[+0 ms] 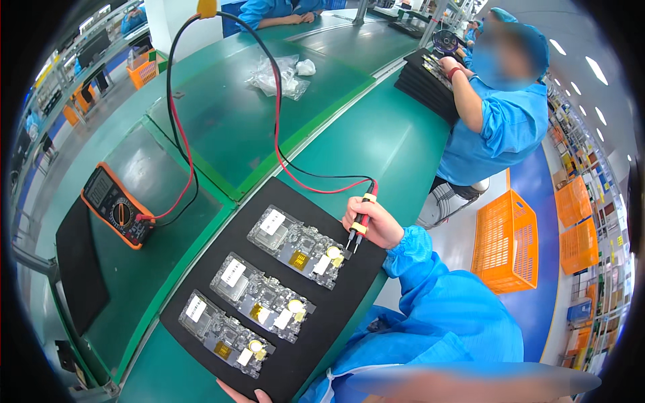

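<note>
My right hand (376,221) is closed round a pair of red and black multimeter probes (363,218) bound with yellow tape. Their metal tips point down beside the right end of the farthest circuit board (299,247). Two more circuit boards, a middle one (262,295) and a near one (225,334), lie in a row with it on a black foam mat (322,322). Each board carries white labels and a gold-coloured patch. At the mat's near edge, my left hand (245,393) shows only some fingertips, apart and seemingly holding nothing; the rest is out of frame.
An orange-cased multimeter (117,205) lies left of the mat, its leads looping overhead. Behind it is a black sheet (80,269). Clear plastic bags (279,77) lie farther back. A co-worker (497,114) handles boards on stacked black mats (423,87). An orange crate (507,242) stands right.
</note>
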{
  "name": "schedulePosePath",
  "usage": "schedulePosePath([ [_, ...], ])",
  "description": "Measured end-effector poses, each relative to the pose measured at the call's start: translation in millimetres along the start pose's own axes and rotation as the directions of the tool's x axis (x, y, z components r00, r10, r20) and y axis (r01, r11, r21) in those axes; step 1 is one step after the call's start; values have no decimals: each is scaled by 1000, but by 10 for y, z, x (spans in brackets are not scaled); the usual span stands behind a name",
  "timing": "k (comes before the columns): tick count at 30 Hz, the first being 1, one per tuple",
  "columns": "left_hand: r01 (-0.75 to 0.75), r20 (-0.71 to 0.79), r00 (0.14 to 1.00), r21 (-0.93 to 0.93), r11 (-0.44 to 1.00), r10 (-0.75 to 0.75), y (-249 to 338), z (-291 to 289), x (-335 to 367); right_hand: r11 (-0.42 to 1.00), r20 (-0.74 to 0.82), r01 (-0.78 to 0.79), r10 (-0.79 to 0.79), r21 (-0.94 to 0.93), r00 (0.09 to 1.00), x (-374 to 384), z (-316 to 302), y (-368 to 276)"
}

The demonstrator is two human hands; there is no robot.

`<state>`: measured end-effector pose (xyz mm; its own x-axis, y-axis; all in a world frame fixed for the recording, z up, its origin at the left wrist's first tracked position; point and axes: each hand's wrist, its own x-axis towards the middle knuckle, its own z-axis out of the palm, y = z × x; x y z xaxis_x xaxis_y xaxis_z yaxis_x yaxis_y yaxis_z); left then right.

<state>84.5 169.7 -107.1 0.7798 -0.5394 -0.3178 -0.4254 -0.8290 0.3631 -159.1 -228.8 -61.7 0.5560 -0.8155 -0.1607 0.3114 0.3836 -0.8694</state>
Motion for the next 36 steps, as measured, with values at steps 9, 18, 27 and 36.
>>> schedulePosePath([
  [9, -311, -231, 949, -553, 773, 217, 638, -345, -183, 999, 148, -54, 55, -9, 987, -163, 254, 266],
  [18, -484, -677, 736, -537, 691, -10, 568, -560, -267, 991, 124, 28, -12, -130, 992, -125, 310, 264],
  [27, -759, -154, 599, 204, 618, 786, 1803, -70, -258, 894, 152, 340, -308, -292, 939, -260, 392, 217],
  [36, -693, -160, 651, 275, 667, 742, 1977, 89, -151, 726, 296, 507, -413, -463, 861, -201, 479, 153],
])
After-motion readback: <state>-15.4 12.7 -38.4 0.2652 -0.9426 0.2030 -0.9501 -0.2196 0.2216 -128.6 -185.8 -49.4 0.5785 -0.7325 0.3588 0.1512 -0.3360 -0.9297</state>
